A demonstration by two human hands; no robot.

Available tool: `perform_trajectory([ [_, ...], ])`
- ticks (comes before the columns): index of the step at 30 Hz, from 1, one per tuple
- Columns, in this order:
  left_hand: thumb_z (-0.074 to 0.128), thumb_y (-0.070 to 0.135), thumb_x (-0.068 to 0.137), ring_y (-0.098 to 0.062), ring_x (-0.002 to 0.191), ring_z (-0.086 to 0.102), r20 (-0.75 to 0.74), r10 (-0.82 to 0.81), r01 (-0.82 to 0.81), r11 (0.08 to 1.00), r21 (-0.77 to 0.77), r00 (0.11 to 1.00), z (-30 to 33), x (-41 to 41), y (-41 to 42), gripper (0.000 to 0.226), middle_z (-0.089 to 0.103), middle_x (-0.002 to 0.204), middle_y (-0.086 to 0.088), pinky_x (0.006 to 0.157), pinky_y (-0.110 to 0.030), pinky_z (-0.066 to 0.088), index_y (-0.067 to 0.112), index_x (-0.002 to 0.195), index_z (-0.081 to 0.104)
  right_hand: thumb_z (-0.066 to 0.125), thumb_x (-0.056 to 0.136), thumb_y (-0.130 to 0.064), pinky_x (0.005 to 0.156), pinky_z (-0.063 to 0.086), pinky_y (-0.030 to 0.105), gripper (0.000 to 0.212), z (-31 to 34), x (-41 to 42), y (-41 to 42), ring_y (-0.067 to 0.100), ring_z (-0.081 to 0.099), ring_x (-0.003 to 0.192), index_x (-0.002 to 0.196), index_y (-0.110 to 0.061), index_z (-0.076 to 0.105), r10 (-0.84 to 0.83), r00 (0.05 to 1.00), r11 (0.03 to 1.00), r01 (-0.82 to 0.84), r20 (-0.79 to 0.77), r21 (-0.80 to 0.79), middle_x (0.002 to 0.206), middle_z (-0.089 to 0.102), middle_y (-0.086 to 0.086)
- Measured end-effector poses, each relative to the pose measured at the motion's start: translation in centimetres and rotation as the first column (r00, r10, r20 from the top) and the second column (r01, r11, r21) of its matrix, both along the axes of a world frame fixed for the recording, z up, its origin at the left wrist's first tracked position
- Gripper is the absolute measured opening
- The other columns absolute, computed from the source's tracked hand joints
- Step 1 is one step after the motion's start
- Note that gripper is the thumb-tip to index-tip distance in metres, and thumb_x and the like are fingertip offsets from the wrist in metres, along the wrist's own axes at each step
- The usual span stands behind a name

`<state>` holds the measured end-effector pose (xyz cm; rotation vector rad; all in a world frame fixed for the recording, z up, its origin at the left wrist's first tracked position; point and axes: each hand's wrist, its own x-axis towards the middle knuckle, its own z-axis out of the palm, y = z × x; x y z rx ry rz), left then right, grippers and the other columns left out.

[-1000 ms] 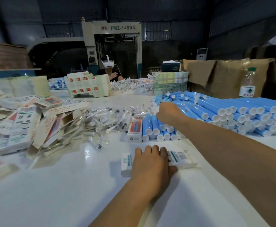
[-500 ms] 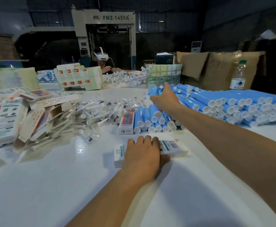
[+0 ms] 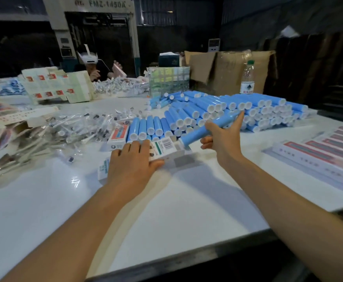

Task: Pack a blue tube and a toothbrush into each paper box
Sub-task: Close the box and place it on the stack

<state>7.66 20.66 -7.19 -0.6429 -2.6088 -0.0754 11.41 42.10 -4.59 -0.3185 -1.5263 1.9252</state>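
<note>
Feeding a long blue plastic tube (image 3: 205,130) into the open end of a white printed paper box (image 3: 162,148); right hand (image 3: 221,137) grips the tube, index finger extended along it as a guide; left hand (image 3: 133,161) pins the box flat against the white desk (image 3: 166,210), fingers straight, likely to stop it sliding

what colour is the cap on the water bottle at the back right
Green, on the clear water bottle, seen in the head view.

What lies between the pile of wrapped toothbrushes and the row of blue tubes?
A red and white box lies there beside the blue tubes, toothbrushes on its other side; head view.
</note>
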Motion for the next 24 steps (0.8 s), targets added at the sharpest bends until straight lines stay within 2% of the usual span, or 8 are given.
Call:
perform_trajectory([
  [3, -0.003, 0.072, 0.073, -0.023, 0.116, 0.043, -0.020, 0.021, -0.021, 1.000, 0.007, 1.000, 0.2, 0.7, 0.1, 0.091, 0.047, 0.132, -0.002, 0.090, -0.036, 0.033, 0.021, 0.141, 0.029, 0.067, 0.087, -0.008, 0.047, 0.051, 0.029, 0.107, -0.2, -0.2, -0.5, 0.018, 0.061, 0.046, 0.147, -0.040, -0.015, 0.046, 0.999, 0.999, -0.046, -0.001, 0.000, 0.082, 0.066, 0.017],
  [6, -0.004, 0.072, 0.071, -0.024, 0.116, 0.044, -0.033, 0.029, -0.029, 0.999, 0.024, 0.999, 0.2, 1.1, 0.0, 0.095, 0.047, 0.132, -0.003, 0.090, -0.036, 0.033, 0.020, 0.142, 0.030, 0.067, 0.086, -0.008, 0.048, 0.051, 0.030, 0.093, -0.4, 0.0, -1.4, 0.020, 0.060, 0.046, 0.145, -0.044, 0.006, 0.101, 0.995, 0.995, -0.101, -0.007, 0.018, 0.076, 0.065, 0.016],
  [9, 0.001, 0.072, 0.074, -0.025, 0.116, 0.044, -0.028, 0.035, -0.035, 0.999, 0.033, 0.999, 0.4, 1.2, -0.1, 0.091, 0.047, 0.132, -0.004, 0.090, -0.037, 0.033, 0.019, 0.143, 0.030, 0.063, 0.090, -0.014, 0.044, 0.047, 0.028, 0.043, -0.5, 0.4, -2.2, 0.017, 0.056, 0.045, 0.122, -0.028, 0.039, 0.099, 0.995, 0.989, -0.100, 0.017, 0.106, 0.079, 0.066, 0.013],
  [11, 0.004, 0.071, 0.076, -0.024, 0.116, 0.043, -0.018, 0.037, -0.037, 0.999, 0.014, 0.999, 0.3, 1.3, -0.1, 0.088, 0.046, 0.133, -0.004, 0.090, -0.037, 0.033, 0.019, 0.143, 0.028, 0.056, 0.094, -0.022, 0.041, 0.041, 0.024, 0.006, -0.6, 0.7, -2.8, 0.012, 0.053, 0.049, 0.097, -0.020, 0.061, 0.075, 0.994, 0.967, -0.092, 0.081, 0.239, 0.085, 0.066, 0.006],
  [14, 0.018, 0.068, 0.086, -0.024, 0.118, 0.041, -0.008, 0.032, -0.033, 0.999, -0.029, 0.999, 0.1, 1.2, -0.1, 0.076, 0.044, 0.135, -0.003, 0.092, -0.037, 0.031, 0.019, 0.144, 0.026, 0.049, 0.098, -0.032, 0.047, 0.036, 0.016, 0.037, -1.2, 0.6, -3.5, 0.006, 0.049, 0.056, 0.068, -0.022, 0.068, 0.084, 0.988, 0.918, -0.128, 0.132, 0.375, 0.084, 0.065, 0.001],
  [18, 0.027, 0.065, 0.090, -0.025, 0.121, 0.039, 0.011, 0.027, -0.027, 0.999, -0.019, 1.000, 0.2, 1.1, -0.2, 0.072, 0.042, 0.138, -0.005, 0.095, -0.039, 0.031, 0.017, 0.144, 0.024, 0.050, 0.097, -0.027, 0.046, 0.035, 0.016, 0.033, -1.0, 0.7, -3.4, 0.008, 0.044, 0.055, 0.071, -0.021, 0.069, 0.057, 0.991, 0.929, -0.097, 0.120, 0.358, 0.062, 0.054, -0.008],
  [21, 0.033, 0.063, 0.091, -0.027, 0.124, 0.037, 0.037, 0.012, -0.011, 0.999, -0.033, 0.999, 0.3, 1.2, -0.1, 0.071, 0.041, 0.139, -0.007, 0.096, -0.041, 0.029, 0.016, 0.144, 0.026, 0.051, 0.095, -0.020, 0.046, 0.035, 0.018, 0.029, -0.8, 0.5, -3.6, 0.008, 0.045, 0.054, 0.072, -0.017, 0.069, 0.020, 0.995, 0.924, -0.056, 0.098, 0.379, 0.066, 0.062, -0.008],
  [24, 0.040, 0.054, 0.095, -0.028, 0.125, 0.036, 0.050, -0.010, 0.012, 1.000, -0.029, 0.999, 0.1, 1.2, -0.2, 0.064, 0.040, 0.140, -0.009, 0.098, -0.044, 0.028, 0.015, 0.143, 0.027, 0.052, 0.092, -0.015, 0.050, 0.037, 0.024, 0.029, 0.0, -0.2, -5.2, 0.001, 0.046, 0.048, 0.075, 0.003, 0.067, 0.018, 0.998, 0.814, -0.051, 0.062, 0.578, 0.055, 0.058, -0.013],
])
